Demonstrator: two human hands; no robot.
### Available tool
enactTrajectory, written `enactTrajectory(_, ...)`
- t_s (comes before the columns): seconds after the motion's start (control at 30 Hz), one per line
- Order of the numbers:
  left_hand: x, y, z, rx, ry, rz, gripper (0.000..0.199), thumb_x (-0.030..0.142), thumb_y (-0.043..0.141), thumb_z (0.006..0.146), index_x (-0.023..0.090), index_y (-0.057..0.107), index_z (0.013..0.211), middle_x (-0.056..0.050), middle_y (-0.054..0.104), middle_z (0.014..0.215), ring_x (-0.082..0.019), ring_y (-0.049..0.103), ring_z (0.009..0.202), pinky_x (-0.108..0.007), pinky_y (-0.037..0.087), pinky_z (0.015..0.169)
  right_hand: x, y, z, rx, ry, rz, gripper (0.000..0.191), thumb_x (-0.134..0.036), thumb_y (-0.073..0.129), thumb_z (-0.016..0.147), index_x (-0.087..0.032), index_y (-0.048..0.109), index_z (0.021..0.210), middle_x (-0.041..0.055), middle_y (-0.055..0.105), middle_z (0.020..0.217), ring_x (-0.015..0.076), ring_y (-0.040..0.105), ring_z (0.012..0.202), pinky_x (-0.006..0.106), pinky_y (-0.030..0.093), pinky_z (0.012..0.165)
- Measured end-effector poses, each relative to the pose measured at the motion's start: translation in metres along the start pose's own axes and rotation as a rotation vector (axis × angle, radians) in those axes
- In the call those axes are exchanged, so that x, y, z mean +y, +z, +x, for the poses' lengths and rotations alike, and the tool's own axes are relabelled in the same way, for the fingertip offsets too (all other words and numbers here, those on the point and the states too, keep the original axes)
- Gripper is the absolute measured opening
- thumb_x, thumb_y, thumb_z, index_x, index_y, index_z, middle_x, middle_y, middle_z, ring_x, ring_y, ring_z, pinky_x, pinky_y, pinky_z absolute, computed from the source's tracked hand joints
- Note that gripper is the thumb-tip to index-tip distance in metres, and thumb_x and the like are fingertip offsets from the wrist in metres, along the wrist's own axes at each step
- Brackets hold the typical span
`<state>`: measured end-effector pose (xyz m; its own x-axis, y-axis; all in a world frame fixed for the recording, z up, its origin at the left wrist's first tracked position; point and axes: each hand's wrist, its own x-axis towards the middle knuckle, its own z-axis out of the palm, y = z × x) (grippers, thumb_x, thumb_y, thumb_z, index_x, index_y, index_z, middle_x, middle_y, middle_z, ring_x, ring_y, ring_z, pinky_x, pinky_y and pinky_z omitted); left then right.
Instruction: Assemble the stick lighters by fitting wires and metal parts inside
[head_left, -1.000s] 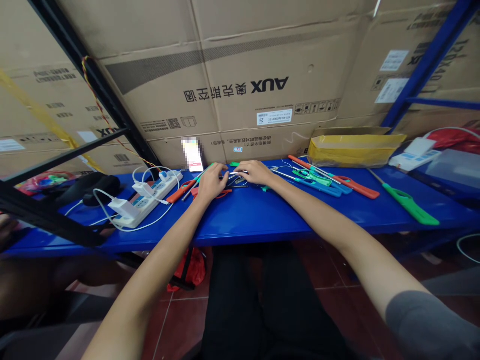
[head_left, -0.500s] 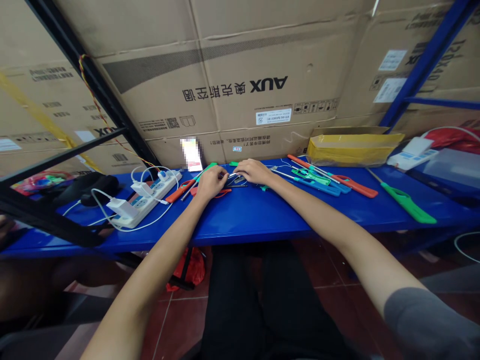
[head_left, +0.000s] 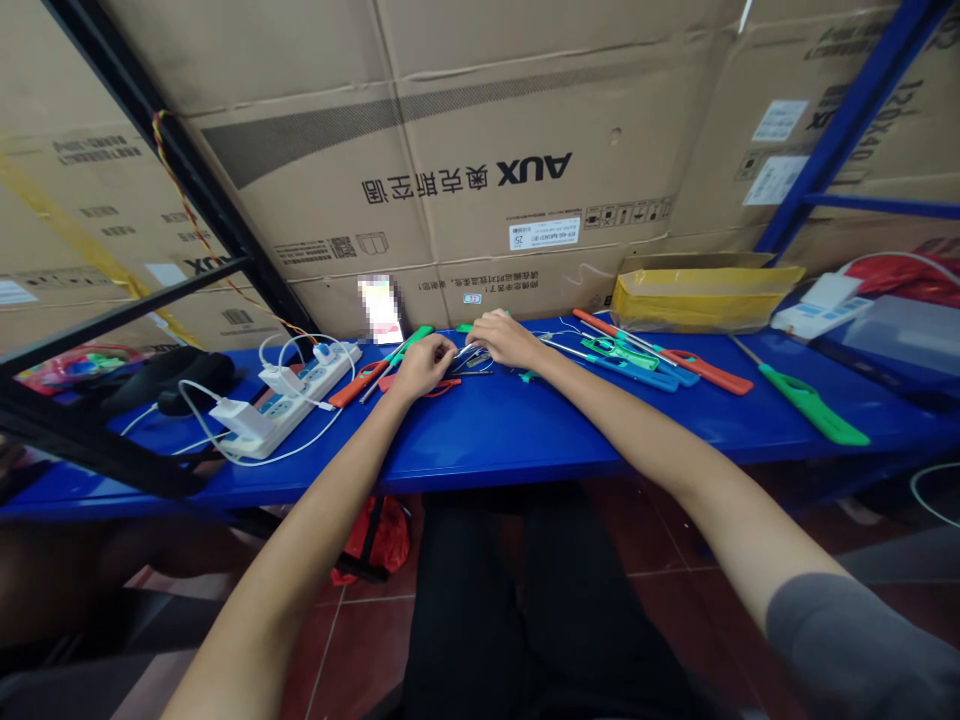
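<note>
My left hand [head_left: 426, 366] is closed, its thumb and fingertips pinched on something too small to make out. Close beside it my right hand [head_left: 504, 338] bends over the same spot, fingers curled together; what they grip is hidden. Thin wires and slim metal pieces [head_left: 474, 362] lie between and under the fingers. Around my left wrist are a red lighter casing [head_left: 442, 388], an orange long-necked lighter [head_left: 358, 382] and a green one [head_left: 417, 338]. Right of my right hand rest blue lighters [head_left: 646, 374], a green casing [head_left: 619, 350] and an orange lighter [head_left: 712, 376].
A white power strip [head_left: 277, 410] with plugged chargers and loops of cable lies at left. A lit phone [head_left: 384, 312] leans on the cardboard [head_left: 480, 130]. A yellow box [head_left: 697, 296] and a green lighter [head_left: 814, 405] are on the right of the blue table [head_left: 480, 450].
My hands stay close together over the same spot, with only slight finger movement. The view has shifted a little.
</note>
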<state>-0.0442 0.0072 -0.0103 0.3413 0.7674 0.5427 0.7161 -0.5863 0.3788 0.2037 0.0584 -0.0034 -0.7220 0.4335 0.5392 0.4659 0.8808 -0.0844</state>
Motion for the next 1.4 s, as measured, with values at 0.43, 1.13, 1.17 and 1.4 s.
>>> enactTrajectory(0.43,0.003,0.001,-0.001,-0.068,0.179,0.117,0.016,0.021,0.044,0.111,0.025,0.047,0.096,-0.011,0.063,0.1,-0.029,0.061,0.095,-0.044,0.05,0.088,-0.006,-0.006,0.002,-0.03,-0.052,-0.093,0.03,-0.019,0.045,0.113,-0.022,0.075,0.111,0.0112,0.073,0.105,0.03,0.052,0.103,0.043,0.03,0.094)
enactTrajectory(1.13,0.006,-0.005,0.0,-0.024,-0.016,0.193,0.04,0.031,0.049,0.114,0.026,0.04,0.075,-0.005,0.058,0.076,-0.025,0.057,0.075,-0.039,0.04,0.072,-0.017,-0.013,0.003,-0.049,-0.068,-0.225,0.037,-0.021,0.041,0.115,-0.022,0.078,0.12,0.0132,0.075,0.112,0.0314,0.052,0.107,0.046,0.031,0.096)
enactTrajectory(1.17,0.006,-0.005,0.0,-0.006,-0.018,0.193,0.039,0.031,0.05,0.113,0.026,0.041,0.076,-0.006,0.059,0.078,-0.025,0.058,0.076,-0.039,0.041,0.073,-0.016,-0.012,0.003,-0.05,-0.05,-0.219,0.037,-0.02,0.041,0.115,-0.022,0.078,0.12,0.0134,0.075,0.113,0.0316,0.052,0.107,0.046,0.031,0.096)
enactTrajectory(1.4,-0.001,-0.001,0.0,-0.052,0.075,0.093,0.012,0.018,0.062,0.102,0.023,0.058,0.092,-0.007,0.067,0.092,-0.026,0.063,0.087,-0.039,0.049,0.081,0.0,-0.008,-0.001,-0.051,0.154,-0.251,0.032,-0.016,0.049,0.111,-0.018,0.08,0.12,0.0151,0.077,0.118,0.032,0.055,0.111,0.046,0.032,0.1)
